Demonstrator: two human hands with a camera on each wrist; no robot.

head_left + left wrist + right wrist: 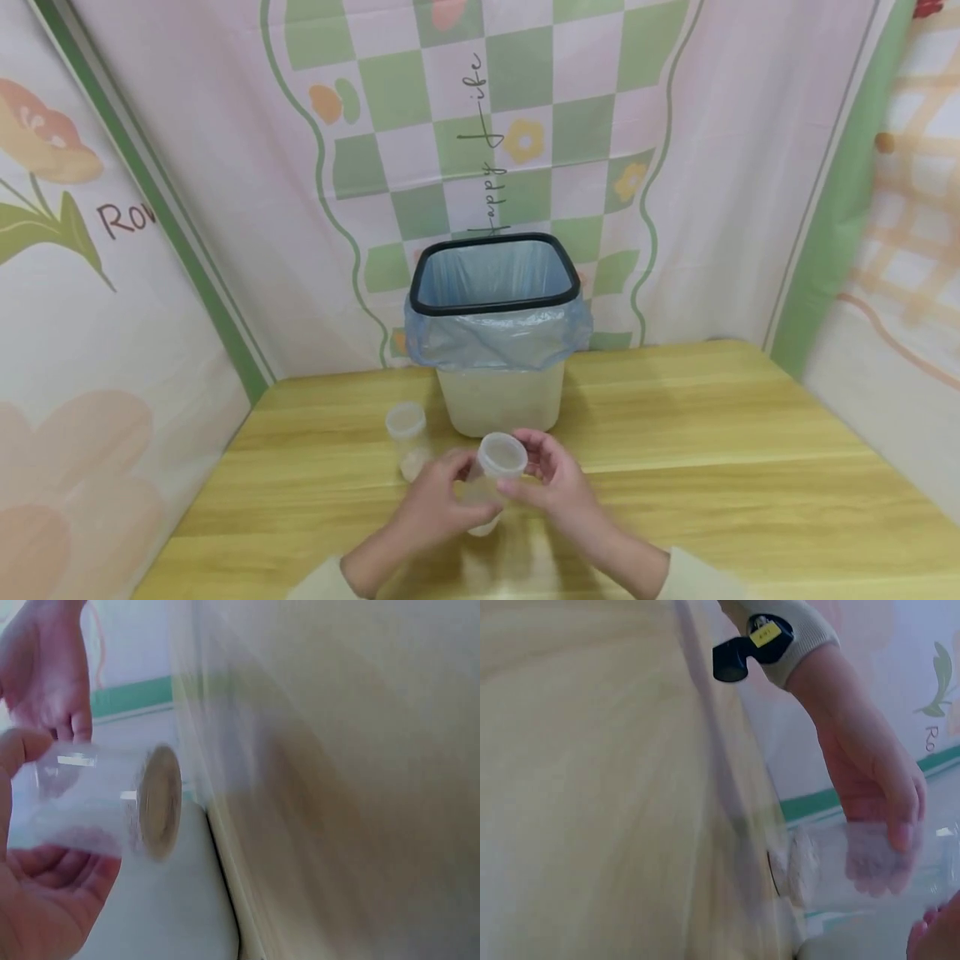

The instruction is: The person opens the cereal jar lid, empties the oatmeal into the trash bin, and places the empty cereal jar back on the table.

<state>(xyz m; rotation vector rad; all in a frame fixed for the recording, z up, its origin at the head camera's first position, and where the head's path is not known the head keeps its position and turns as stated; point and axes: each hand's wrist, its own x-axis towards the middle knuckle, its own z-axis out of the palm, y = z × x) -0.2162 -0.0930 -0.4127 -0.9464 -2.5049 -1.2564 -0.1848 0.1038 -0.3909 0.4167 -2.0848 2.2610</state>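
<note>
Your left hand (442, 504) has its grip closed round one jar (105, 796); thumb on one side, fingers bent behind. Your right hand (561, 487) is up at that jar's top, thumb and bent fingers either side; can't tell if that grip is actually pinching.

Held jar: clear thin-walled plastic, smooth, round, straight-sided, frosted wider ring on top. Pale, rough-looking contents (802, 866) sit in the bottom; can't make out what. You've got it slightly tilted, just over the tabletop (750, 467), in front of the bin. Sleeves: two, pale ribbed knit; one black clip-on unit (771, 641) with a yellow label at your left cuff.

Tabletop is yellowish wood-grain, slight sheen. Second jar (408, 439), same type, stands left of the bin's front, pale stuff at the bottom. Two jars total.

Behind: one cream bin (501, 400), tapered, rounded corners. One crinkly blue see-through bag (498, 342) folded over its sides, one black ring (495, 307) round the mouth.

Farthest: printed cloth (390, 92), green-and-pink checks, flowers.
</note>
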